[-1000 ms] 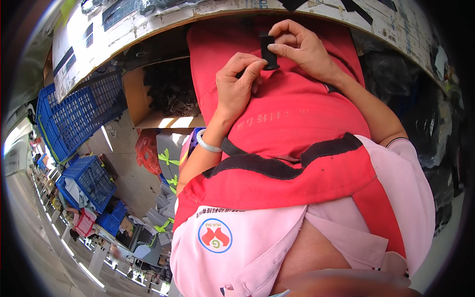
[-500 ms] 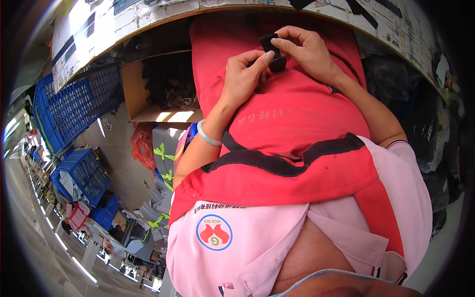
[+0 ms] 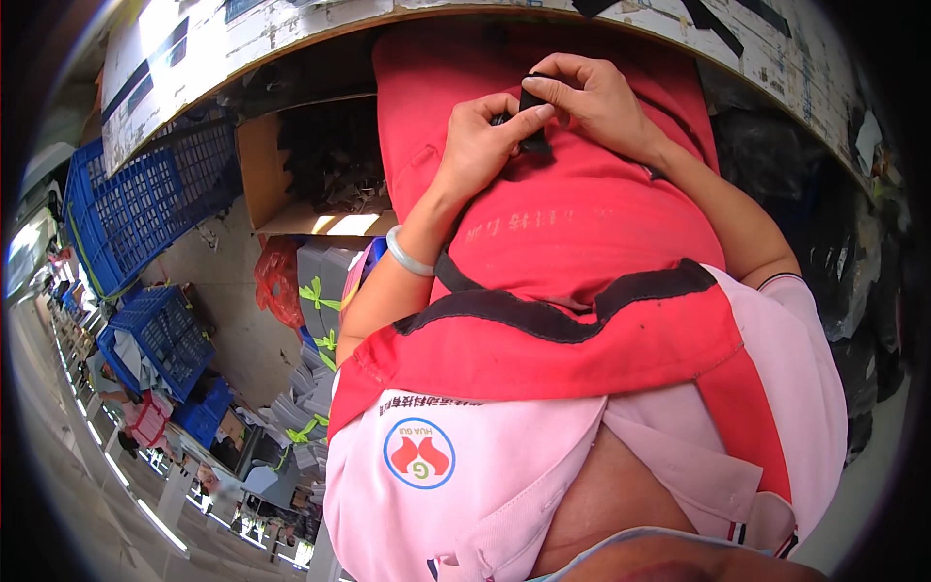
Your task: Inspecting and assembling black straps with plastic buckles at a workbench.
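A small black buckle piece sits at about twelve o'clock in the head view, lying against the upper part of a red life vest spread over the person's lap. The right hand pinches the top of the buckle piece between thumb and curled fingers. The left hand grips it from the nine o'clock side, forefinger laid across it and thumb underneath. A pale bangle circles the left wrist. A black strap crosses the vest at its middle. Toward six o'clock lies the person's pink shirt with a round badge. At nine o'clock stand blue plastic crates, with an open cardboard box at about ten o'clock.
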{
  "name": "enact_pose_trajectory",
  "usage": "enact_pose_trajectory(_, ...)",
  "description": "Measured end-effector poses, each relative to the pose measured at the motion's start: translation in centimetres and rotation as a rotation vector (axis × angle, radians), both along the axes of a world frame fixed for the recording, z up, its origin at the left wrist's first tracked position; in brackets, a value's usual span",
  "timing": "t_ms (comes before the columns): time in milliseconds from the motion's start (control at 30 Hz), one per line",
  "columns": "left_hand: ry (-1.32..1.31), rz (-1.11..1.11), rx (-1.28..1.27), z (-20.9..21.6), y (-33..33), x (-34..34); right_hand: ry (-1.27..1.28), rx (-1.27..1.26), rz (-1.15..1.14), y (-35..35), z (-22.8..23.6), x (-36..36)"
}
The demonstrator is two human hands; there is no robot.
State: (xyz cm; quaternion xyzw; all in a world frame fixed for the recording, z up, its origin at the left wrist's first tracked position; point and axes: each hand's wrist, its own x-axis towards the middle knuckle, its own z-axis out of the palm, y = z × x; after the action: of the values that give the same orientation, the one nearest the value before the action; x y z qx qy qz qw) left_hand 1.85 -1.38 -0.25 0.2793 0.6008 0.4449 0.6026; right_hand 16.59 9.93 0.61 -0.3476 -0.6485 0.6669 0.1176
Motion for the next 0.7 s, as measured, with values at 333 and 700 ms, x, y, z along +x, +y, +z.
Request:
enact_pose_trajectory(333, -0.045, 0.148, -0.002, 1.5, -2.9, -2.5, -0.113, 0.038, 0.076, 5.5, -7.4, -2.9)
enact_pose_trajectory(700, 0.548, 0.673, -0.265, -7.7, -13.5, -15.6, -0.462, 0.678, 0.376, 8.6, -15.6, -7.6)
